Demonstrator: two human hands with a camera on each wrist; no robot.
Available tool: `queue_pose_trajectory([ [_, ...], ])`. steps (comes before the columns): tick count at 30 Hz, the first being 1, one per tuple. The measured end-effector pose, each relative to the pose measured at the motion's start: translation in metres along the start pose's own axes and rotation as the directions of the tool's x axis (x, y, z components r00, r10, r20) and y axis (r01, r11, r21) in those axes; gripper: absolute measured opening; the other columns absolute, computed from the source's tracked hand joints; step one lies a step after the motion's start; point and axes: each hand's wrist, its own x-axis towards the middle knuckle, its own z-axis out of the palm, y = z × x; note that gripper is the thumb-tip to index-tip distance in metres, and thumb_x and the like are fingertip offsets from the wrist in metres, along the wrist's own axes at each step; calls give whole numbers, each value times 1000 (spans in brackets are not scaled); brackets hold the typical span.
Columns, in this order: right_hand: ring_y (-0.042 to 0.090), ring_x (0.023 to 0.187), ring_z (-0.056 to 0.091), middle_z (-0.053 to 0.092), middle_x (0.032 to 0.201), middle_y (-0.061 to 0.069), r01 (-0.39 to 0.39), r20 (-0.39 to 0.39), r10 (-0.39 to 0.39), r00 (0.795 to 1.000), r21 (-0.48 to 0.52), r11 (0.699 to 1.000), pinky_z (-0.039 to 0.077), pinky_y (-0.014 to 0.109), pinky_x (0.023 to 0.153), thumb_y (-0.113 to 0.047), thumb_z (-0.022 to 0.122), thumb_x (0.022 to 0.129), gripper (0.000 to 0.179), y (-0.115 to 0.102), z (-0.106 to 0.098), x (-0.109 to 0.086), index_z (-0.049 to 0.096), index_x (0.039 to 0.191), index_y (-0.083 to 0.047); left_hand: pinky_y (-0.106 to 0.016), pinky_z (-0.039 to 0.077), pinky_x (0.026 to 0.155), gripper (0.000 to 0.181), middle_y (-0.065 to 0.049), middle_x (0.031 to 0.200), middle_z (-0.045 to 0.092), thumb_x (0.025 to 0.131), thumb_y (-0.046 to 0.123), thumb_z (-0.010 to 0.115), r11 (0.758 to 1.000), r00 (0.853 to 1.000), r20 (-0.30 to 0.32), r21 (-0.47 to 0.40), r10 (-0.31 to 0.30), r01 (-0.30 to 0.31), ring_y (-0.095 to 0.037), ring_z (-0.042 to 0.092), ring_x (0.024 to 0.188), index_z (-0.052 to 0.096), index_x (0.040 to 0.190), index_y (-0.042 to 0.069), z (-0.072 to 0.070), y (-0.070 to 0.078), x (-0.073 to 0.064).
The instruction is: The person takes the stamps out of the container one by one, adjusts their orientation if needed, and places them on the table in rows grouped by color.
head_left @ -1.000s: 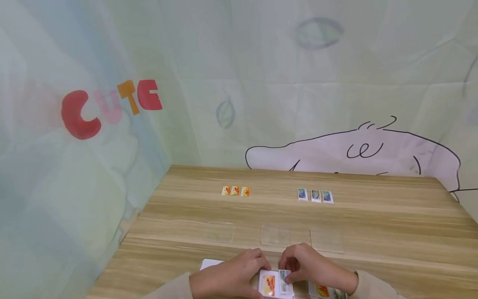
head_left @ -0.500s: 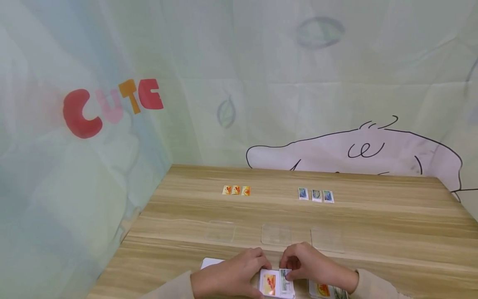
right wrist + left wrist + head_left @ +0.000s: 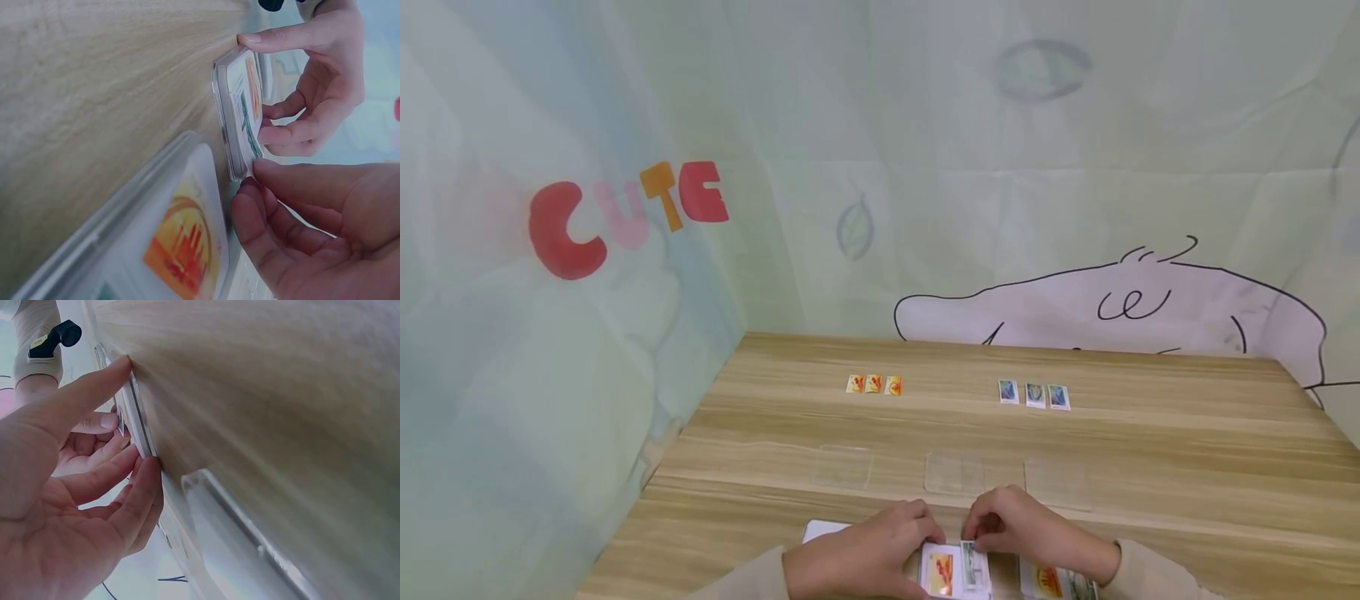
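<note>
On the near part of the wooden surface [image 3: 1187,433], the left hand [image 3: 868,552] spanned the middle case [image 3: 957,562], its thumb at the near end and fingertips at the far end. The green stamp [image 3: 974,571] lay along that case's right edge, its far end pinched narrowly between the thumb and forefinger of the right hand [image 3: 1022,529]. The orange stamp [image 3: 941,575] sat just beside it, toward the case's left edge. A narrow gap separated this case from the right case [image 3: 1028,577], partly under the right wrist; the left hand overlapped the left case [image 3: 826,527]. Three clear plates [image 3: 954,472] lay just beyond the hands. Behind them, a broad band of wood reached to the orange row [image 3: 874,383] and blue-green row [image 3: 1035,395] of stamps near the surface's far edge.
</note>
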Motion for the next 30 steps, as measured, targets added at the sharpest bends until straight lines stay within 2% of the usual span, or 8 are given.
queue_pose_trajectory([
  [8,0,71,54,70,82,1,4,1,-4,1000,19,1000,49,21,65,4,71,88,9,-1,-1,1,72,87,-4,-17,43,86,51,8,111,52,82,42,81,1000,1000,6,-2,-8,8,0,47,98,64,118,10,-1,1,0],
  [17,0,60,52,68,81,-7,7,13,-8,1000,80,997,47,19,55,-1,68,91,7,1,-5,0,73,88,-4,-16,43,86,50,8,110,52,82,41,82,1000,1000,-11,19,9,-9,0,47,98,64,117,10,0,1,-1],
  [22,1,59,52,69,79,-3,42,16,-45,999,140,989,46,18,53,0,68,91,6,4,-6,-2,73,89,1,-16,42,86,50,8,109,52,81,41,82,1000,1000,-18,20,6,-6,0,47,97,65,117,11,1,0,-1],
  [30,2,58,54,69,77,0,45,5,-47,999,190,981,47,18,52,0,67,91,6,6,-8,-4,73,89,3,-16,42,86,49,9,109,51,81,38,83,1000,1000,-26,24,12,-12,0,47,97,64,116,11,1,0,-1],
])
